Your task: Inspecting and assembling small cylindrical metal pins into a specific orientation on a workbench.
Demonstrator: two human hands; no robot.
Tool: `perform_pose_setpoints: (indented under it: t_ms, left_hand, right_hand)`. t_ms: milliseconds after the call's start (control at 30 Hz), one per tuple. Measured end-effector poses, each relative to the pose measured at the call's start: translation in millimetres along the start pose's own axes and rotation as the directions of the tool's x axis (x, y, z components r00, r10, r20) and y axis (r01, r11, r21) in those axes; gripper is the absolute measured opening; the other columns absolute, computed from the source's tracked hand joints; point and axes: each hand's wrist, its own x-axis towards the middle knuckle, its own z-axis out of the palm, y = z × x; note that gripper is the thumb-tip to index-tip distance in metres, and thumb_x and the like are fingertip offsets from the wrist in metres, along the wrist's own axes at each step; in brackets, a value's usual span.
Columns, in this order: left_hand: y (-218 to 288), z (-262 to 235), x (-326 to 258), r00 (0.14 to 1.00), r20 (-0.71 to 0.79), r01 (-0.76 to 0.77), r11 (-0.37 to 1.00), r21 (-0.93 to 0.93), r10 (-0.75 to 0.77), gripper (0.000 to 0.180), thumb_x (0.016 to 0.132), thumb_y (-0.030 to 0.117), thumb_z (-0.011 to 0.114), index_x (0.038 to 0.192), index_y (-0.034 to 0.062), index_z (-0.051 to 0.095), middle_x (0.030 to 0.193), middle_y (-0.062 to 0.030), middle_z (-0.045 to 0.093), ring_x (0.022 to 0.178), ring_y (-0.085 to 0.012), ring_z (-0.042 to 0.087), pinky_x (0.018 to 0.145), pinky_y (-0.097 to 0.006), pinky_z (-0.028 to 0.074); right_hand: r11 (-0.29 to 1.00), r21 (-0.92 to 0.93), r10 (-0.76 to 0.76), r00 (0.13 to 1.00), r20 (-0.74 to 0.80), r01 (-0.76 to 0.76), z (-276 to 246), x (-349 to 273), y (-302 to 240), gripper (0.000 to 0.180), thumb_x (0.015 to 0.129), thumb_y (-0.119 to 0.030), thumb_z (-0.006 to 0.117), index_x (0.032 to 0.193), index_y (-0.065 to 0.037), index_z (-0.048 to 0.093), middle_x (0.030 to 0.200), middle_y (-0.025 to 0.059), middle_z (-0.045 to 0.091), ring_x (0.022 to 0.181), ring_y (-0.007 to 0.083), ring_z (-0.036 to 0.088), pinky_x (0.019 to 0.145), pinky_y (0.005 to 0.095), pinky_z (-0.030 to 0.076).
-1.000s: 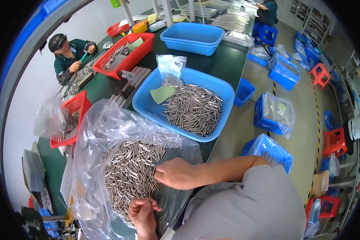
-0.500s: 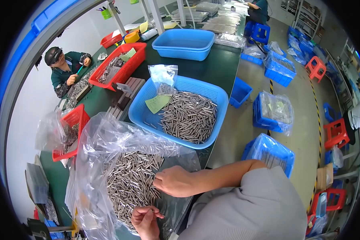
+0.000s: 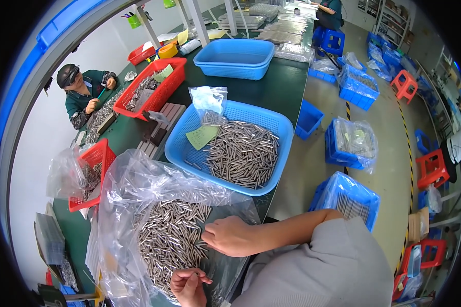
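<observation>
A heap of short grey metal pins (image 3: pixel 171 240) lies on a clear plastic bag (image 3: pixel 120 204) spread over the table's near edge. My right hand (image 3: pixel 229 236) is at the heap's right side, fingers curled together and fingertips over the pins; anything in them is hidden. Below it, at the near end of the heap, my left hand (image 3: pixel 188 287) is closed in a pinch with thumb against fingers. Whatever it pinches is too small to make out. Beyond the bag stands a blue perforated basket (image 3: pixel 284 134) holding many similar pins, a small clear bag (image 3: pixel 208 102) and a green paper slip (image 3: pixel 202 135).
Red baskets (image 3: pixel 178 82) with metal parts stand at the left, one beside the bag. Stacked blue basins (image 3: pixel 234 57) sit farther back on the green table (image 3: pixel 287 87). Across the table a co-worker (image 3: pixel 84 94) handles parts. Blue crates (image 3: pixel 346 202) line the floor at the right.
The whole view has shifted slightly. Both hands stay at the heap in nearly the same closed poses, with the right one a touch lower in the picture.
</observation>
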Motion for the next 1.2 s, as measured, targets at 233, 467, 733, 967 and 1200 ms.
perform_pose_setpoints:
  t_ms: [233, 467, 733, 967, 1200]
  left_hand:
    - [0.2, 2.3, -1.1, 1.0, 0.013, -0.013, 1.0, 0.013, 0.012, 0.003, 0.083, -0.001, 0.054, 0.084, -0.0024, 0.051, 0.077, -0.0185, 0.06, 0.06, -0.0191, 0.059, 0.053, -0.031, 0.055]
    - [-1.2, 0.9, -0.5, 0.999, 0.038, -0.039, 0.998, 0.055, 0.037, 0.005, 0.083, -0.001, 0.054, 0.086, -0.0026, 0.051, 0.076, -0.0182, 0.06, 0.058, -0.0191, 0.059, 0.054, -0.03, 0.055]
    - [-4.4, -1.8, -2.1, 0.997, 0.068, -0.032, 0.996, 0.082, 0.026, 0.007, 0.085, 0.002, 0.056, 0.088, -0.0033, 0.052, 0.076, -0.0162, 0.061, 0.06, -0.0195, 0.061, 0.054, -0.031, 0.056]
    - [-4.0, -3.2, -5.2, 0.999, 0.03, -0.017, 0.998, 0.055, 0.015, 0.006, 0.085, 0.001, 0.056, 0.088, -0.0024, 0.053, 0.077, -0.0147, 0.061, 0.061, -0.0188, 0.062, 0.054, -0.031, 0.057]
    - [-6.3, -4.0, -4.1, 1.0, 0.0, -0.014, 0.999, 0.043, 0.014, 0.007, 0.085, 0.002, 0.056, 0.088, -0.0019, 0.053, 0.077, -0.014, 0.061, 0.061, -0.0184, 0.062, 0.054, -0.03, 0.057]
  right_hand:
    - [0.999, -0.043, 0.015, 0.999, 0.047, -0.013, 0.2, -0.3, -0.2, 0.014, 0.076, -0.017, 0.06, 0.076, -0.008, 0.05, 0.07, 0.0047, 0.047, 0.059, 0.0196, 0.054, 0.047, 0.0331, 0.044]
    - [0.858, 0.51, 0.107, 0.993, -0.056, -0.064, -14.2, 2.1, -4.9, 0.011, 0.083, -0.016, 0.059, 0.086, -0.007, 0.053, 0.078, 0.0066, 0.056, 0.066, 0.0257, 0.059, 0.053, 0.0351, 0.046]
    - [0.747, 0.665, 0.023, 1.0, 0.016, -0.028, -5.7, 2.4, -24.2, 0.011, 0.082, -0.013, 0.06, 0.086, -0.006, 0.052, 0.078, 0.0065, 0.057, 0.065, 0.0271, 0.059, 0.053, 0.036, 0.046]
    - [0.761, 0.648, -0.003, 1.0, -0.02, 0.016, -12.7, 2.8, -29.7, 0.011, 0.082, -0.013, 0.06, 0.086, -0.006, 0.052, 0.076, 0.0072, 0.056, 0.064, 0.0279, 0.058, 0.051, 0.0369, 0.045]
    - [0.753, 0.657, -0.004, 0.998, -0.069, 0.049, -12.3, 1.8, -31.1, 0.012, 0.082, -0.011, 0.061, 0.087, -0.006, 0.052, 0.074, 0.0065, 0.055, 0.062, 0.0275, 0.058, 0.049, 0.0363, 0.044]
